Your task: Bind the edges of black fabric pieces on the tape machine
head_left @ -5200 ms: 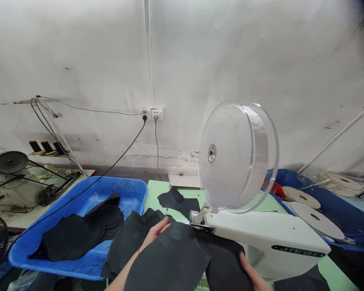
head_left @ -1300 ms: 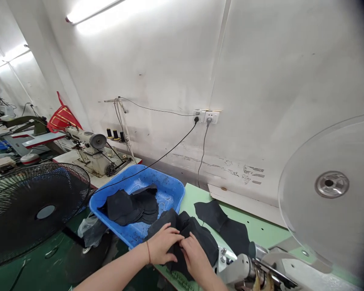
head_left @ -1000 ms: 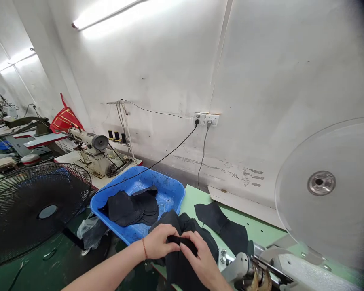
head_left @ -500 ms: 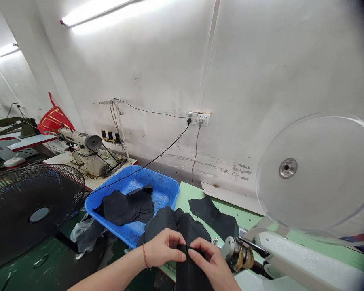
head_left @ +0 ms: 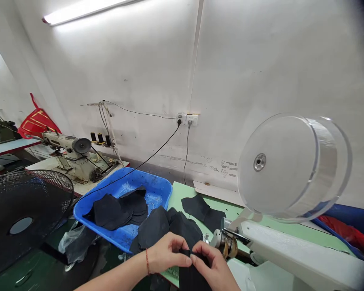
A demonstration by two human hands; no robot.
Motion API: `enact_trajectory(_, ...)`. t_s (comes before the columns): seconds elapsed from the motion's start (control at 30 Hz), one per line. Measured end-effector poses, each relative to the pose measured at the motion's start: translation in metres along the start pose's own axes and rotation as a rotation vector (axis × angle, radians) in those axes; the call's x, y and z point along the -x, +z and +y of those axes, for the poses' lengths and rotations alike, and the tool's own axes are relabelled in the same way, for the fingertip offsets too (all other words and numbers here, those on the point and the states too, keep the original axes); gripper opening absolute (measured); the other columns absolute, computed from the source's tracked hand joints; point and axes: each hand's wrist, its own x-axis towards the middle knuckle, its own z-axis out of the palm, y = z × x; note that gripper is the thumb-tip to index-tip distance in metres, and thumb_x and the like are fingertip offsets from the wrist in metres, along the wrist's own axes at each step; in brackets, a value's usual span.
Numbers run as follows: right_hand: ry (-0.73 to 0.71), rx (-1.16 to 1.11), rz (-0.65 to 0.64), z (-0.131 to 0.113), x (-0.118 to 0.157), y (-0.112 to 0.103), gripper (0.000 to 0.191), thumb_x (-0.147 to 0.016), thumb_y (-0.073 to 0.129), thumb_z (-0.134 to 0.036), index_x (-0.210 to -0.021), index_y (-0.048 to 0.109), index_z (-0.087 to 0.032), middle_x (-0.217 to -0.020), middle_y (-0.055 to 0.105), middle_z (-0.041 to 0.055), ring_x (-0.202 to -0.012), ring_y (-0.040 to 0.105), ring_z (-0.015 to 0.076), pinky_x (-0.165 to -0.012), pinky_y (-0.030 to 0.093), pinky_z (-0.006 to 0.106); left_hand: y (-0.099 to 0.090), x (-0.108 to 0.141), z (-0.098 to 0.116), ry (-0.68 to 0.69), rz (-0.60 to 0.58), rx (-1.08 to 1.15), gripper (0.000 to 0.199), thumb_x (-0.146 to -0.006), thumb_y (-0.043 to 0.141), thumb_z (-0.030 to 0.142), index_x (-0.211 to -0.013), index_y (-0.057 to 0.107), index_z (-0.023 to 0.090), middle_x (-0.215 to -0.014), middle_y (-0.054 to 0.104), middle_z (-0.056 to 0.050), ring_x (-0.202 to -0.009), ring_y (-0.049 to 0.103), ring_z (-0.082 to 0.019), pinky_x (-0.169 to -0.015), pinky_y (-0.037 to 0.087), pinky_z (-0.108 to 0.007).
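Note:
My left hand [head_left: 170,254], with a red string at its wrist, pinches the upper edge of a black fabric piece [head_left: 191,279] between thumb and fingers. Right beside it, my right hand [head_left: 208,258] pinches the same edge, the two thumb tips nearly touching. The fabric hangs down below both hands. More black pieces [head_left: 154,228] are heaped just behind my hands, between a blue tub and the green table [head_left: 177,194]. Two dark pieces [head_left: 200,208] lie flat on the green table top.
A blue tub [head_left: 164,182] at centre-left holds black pieces [head_left: 109,212]. The white machine arm [head_left: 288,242] with a clear reel [head_left: 279,165] stands close on the right. A black fan [head_left: 27,218] and a sewing machine [head_left: 75,151] are at the left.
The view has turned slightly to the right, so the surroundings sit further left. Both hands keep their pinch on the black fabric, their tips now closer together.

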Motion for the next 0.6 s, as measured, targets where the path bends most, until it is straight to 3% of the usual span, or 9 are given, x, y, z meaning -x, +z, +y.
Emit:
enact_trajectory(0.1, 0.005, -0.034, 0.001, 0.002, 0.002, -0.004, 0.024, -0.074, 0.053, -0.041, -0.065, 0.047, -0.021, -0.065, 0.041, -0.0036, -0.066, 0.039, 0.0154, -0.061, 0.032, 0.029, 0.007, -0.003, 0.001, 0.058, 0.07, -0.096, 0.023, -0.063, 0.066, 0.034, -0.063, 0.056, 0.014, -0.054, 0.04, 0.006, -0.055, 0.031, -0.007, -0.053, 0.024, -0.023)
enact_trajectory(0.23, 0.002, -0.109, -0.002, -0.001, 0.006, -0.01, 0.026, -0.071, 0.056, -0.044, -0.064, 0.048, -0.02, -0.063, 0.04, -0.004, -0.063, 0.036, 0.0146, -0.06, 0.032, 0.028, 0.014, -0.005, -0.005, 0.069, 0.054, -0.064, 0.022, -0.064, 0.063, 0.035, -0.067, 0.058, 0.014, -0.058, 0.042, 0.005, -0.058, 0.034, -0.009, -0.055, 0.027, -0.023)
enact_trajectory(0.33, 0.01, -0.185, 0.011, 0.001, 0.008, -0.011, 0.029, -0.068, 0.059, -0.047, -0.063, 0.049, -0.02, -0.062, 0.042, -0.004, -0.063, 0.038, 0.0145, -0.06, 0.034, 0.028, 0.021, -0.006, -0.01, 0.094, 0.109, -0.068, 0.016, -0.064, 0.061, 0.03, -0.064, 0.057, 0.014, -0.06, 0.044, 0.004, -0.062, 0.036, -0.01, -0.06, 0.03, -0.023)
enact_trajectory(0.47, 0.029, -0.231, 0.018, 0.019, 0.011, -0.008, 0.036, -0.07, 0.058, -0.054, -0.063, 0.05, -0.02, -0.062, 0.042, -0.0037, -0.062, 0.038, 0.014, -0.059, 0.034, 0.027, 0.039, -0.012, -0.012, 0.074, 0.254, -0.098, 0.012, -0.063, 0.049, 0.024, -0.053, 0.046, 0.017, -0.055, 0.036, 0.005, -0.06, 0.034, -0.011, -0.059, 0.029, -0.024)
enact_trajectory(0.6, 0.037, -0.233, 0.051, 0.035, 0.016, -0.007, 0.036, -0.071, 0.057, -0.055, -0.067, 0.054, -0.019, -0.062, 0.044, -0.0035, -0.062, 0.04, 0.014, -0.058, 0.033, 0.027, 0.054, -0.022, -0.016, 0.087, 0.289, -0.076, 0.016, -0.061, 0.041, 0.029, -0.049, 0.036, 0.019, -0.051, 0.03, 0.005, -0.055, 0.029, -0.01, -0.054, 0.026, -0.025)
